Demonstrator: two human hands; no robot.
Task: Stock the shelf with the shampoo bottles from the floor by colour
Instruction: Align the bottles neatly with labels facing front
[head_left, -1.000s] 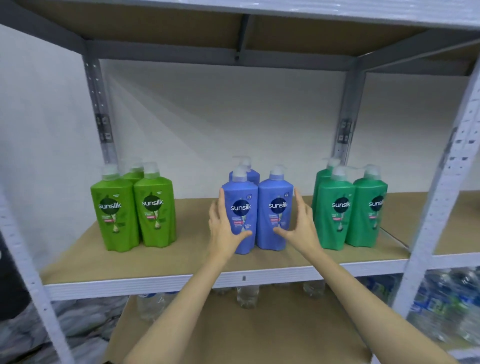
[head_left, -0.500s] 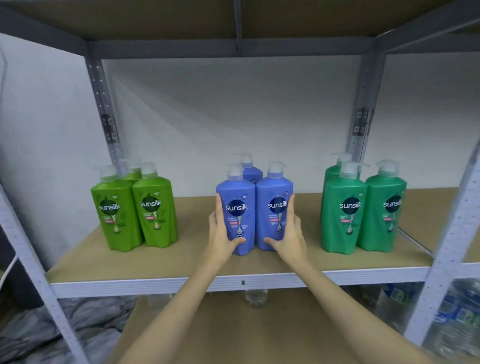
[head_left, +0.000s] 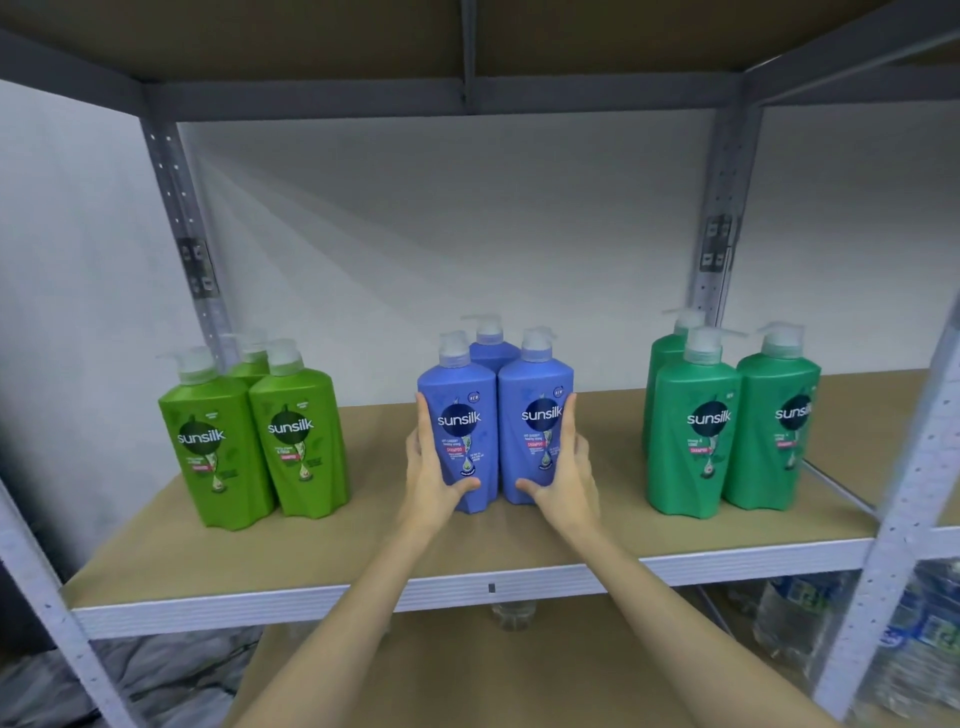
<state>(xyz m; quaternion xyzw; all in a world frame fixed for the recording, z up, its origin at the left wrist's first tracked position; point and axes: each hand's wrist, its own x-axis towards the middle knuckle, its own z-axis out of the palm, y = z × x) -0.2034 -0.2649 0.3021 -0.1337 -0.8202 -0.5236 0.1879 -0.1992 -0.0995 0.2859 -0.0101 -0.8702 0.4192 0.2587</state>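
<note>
Since the hands came in from a wider spread a second ago, the blue group is squared up:
Shelf (head_left: 332, 551): three colour groups, well apart.
Lime bottles (head_left: 249, 447): left — untouched.
Teal bottles (head_left: 727, 441): right, untouched.
Blue bottles (head_left: 498, 431): centre, two in front touching, one behind.
Left hand (head_left: 431, 467): fingers straight, flat against left bottle's side, thumb on front.
Right hand (head_left: 563, 467): mirrors it on right bottle.
Meaning: blue looks placed — sorting seems near finished.
</note>
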